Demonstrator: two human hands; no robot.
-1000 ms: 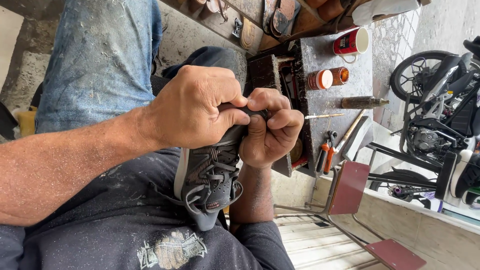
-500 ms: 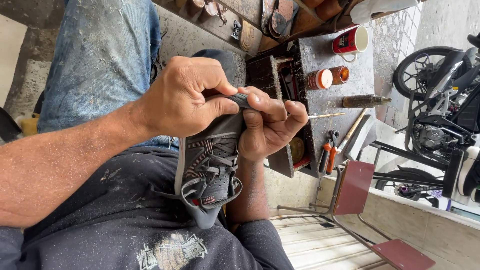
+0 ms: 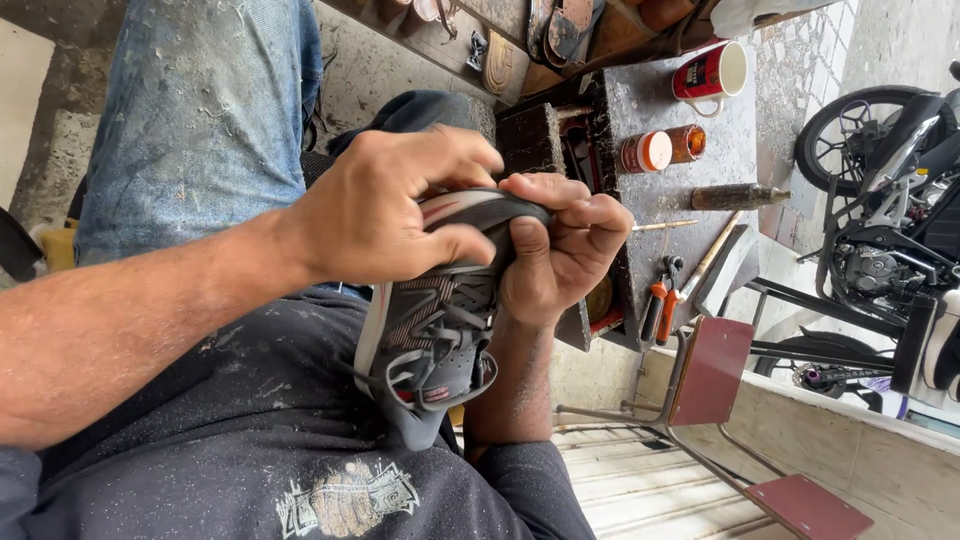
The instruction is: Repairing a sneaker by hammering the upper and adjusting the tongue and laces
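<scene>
Both of my hands hold a grey sneaker (image 3: 435, 335) with red trim against my lap, its laces toward the camera. My left hand (image 3: 385, 210), reaching in from the left of the frame, wraps over the shoe's toe end with the thumb pressed on the upper. My right hand (image 3: 560, 250), coming up from below, clamps the same end from the other side, fingers curled over the sole edge (image 3: 480, 208). The hands meet there and hide the toe.
A worn workbench (image 3: 660, 130) behind my hands carries a red mug (image 3: 710, 72), two orange-lidded jars (image 3: 660, 150), a brown bottle (image 3: 735, 196), orange-handled pliers (image 3: 660, 305) and a long stick tool. A red metal stool (image 3: 715, 370) and a motorcycle (image 3: 890, 230) stand to the right.
Both hands have slid along the shoe's toe end and regripped. More of the curved sole edge shows between them. The shoe stays on my lap.
</scene>
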